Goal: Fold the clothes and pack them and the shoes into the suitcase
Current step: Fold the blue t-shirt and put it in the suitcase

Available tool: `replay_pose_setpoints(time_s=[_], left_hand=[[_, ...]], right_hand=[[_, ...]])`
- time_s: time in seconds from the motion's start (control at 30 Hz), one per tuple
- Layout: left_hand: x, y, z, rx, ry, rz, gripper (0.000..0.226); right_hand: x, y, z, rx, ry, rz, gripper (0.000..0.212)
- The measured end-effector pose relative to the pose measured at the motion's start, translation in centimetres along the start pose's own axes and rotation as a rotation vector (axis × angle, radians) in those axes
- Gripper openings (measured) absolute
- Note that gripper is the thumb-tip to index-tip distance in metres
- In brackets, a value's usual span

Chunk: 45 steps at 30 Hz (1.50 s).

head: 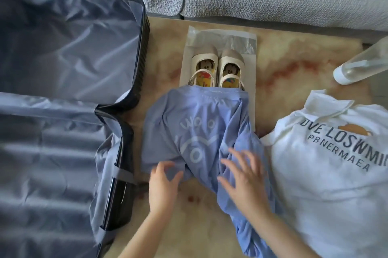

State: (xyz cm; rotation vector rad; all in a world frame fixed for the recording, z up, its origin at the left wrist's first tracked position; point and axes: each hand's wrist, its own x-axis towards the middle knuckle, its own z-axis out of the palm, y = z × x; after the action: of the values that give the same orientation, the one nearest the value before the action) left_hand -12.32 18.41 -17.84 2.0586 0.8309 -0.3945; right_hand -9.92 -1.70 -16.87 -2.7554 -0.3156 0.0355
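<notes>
The left hand [162, 182] and right hand [243, 175] are bare, forearms uncovered.

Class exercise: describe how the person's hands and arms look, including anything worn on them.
The left hand and right hand are both bare, and the forearms are uncovered as far as the frame shows. No sleeves, gloves, watch or rings are visible. The nails look short and unpainted, though motion blur hides fine detail.

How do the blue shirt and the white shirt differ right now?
Print: the blue shirt carries a pale graphic, the white shirt dark lettering.
Handling: the left hand and right hand are on the blue shirt; nothing touches the white shirt.
Place: the blue shirt overlaps the heels of the shoes at centre; the white shirt lies apart on the right.
Shared: both rumpled, unfolded, outside the suitcase.
</notes>
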Motion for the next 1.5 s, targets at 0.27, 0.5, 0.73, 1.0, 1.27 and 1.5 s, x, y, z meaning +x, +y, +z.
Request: replay_pose_setpoints(time_s=[0.27, 0.5, 0.73, 1.0, 1.27, 1.5], left_hand=[[-0.8, -1.8, 2.5, 0.359, 0.063, 0.348, 0.057], [2.4, -2.7, 2.9, 0.542, 0.168, 0.438, 0.044], [1.8, -0.5, -0.8, 0.535, 0.269, 0.483, 0.024], [-1.2, 2.6, -12.0, 0.504, 0.373, 0.484, 0.041], [0.6, 2.1, -16.4, 0.425, 0.557, 0.443, 0.04], [1.3, 1.0, -13.8, 0.439, 0.444, 0.585, 0.049]], right_hand=[[-5.2, -1.6, 3.2, -0.219, -0.192, -0.085, 0.069], [-1.6, -1.9, 5.3, -0.332, -0.143, -0.059, 0.061], [-0.8, -2.1, 5.0, -0.185, 0.093, -0.108, 0.013], [-1.4, -4.4, 1.7, 0.105, 0.12, 0.121, 0.034], [0.9, -6.2, 2.6, -0.072, 0.143, 0.244, 0.019], [0.9, -7.1, 3.9, -0.054, 0.133, 0.164, 0.032]])
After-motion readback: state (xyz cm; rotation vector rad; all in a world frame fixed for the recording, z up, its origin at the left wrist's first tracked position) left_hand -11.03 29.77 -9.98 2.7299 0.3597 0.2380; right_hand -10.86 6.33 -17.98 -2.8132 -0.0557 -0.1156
